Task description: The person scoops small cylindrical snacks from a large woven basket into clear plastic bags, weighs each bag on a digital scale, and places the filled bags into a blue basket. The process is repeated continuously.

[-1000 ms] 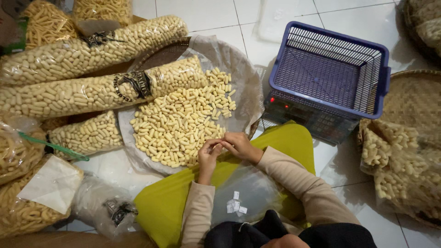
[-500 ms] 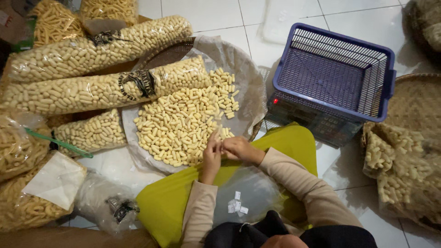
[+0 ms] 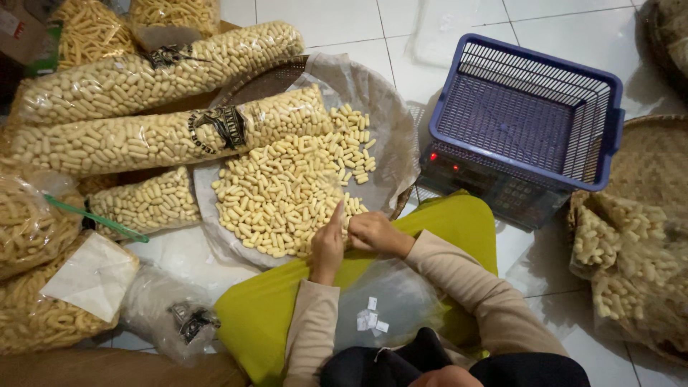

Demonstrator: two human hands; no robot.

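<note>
Pale yellow snack sticks [image 3: 287,197] heap on a plastic-lined woven tray [image 3: 390,129], at whose near edge left hand [image 3: 327,244] and right hand [image 3: 373,233] meet, fingertips pinching a clear bag [image 3: 390,294]. One blue basket [image 3: 527,107] stands well right; three long filled bags [image 3: 143,140] crowd the left.

White glazed floor tiles [image 3: 322,18] with thin dark grout lines, reflecting soft overhead light. A blue plastic basket [image 3: 527,107] stands at upper right upon a dark box [image 3: 487,183] showing small red lights. A woven tray [image 3: 648,161] lies at right. Long clear filled bags [image 3: 129,140] are stacked at left, beside a cardboard edge [image 3: 18,29].
</note>
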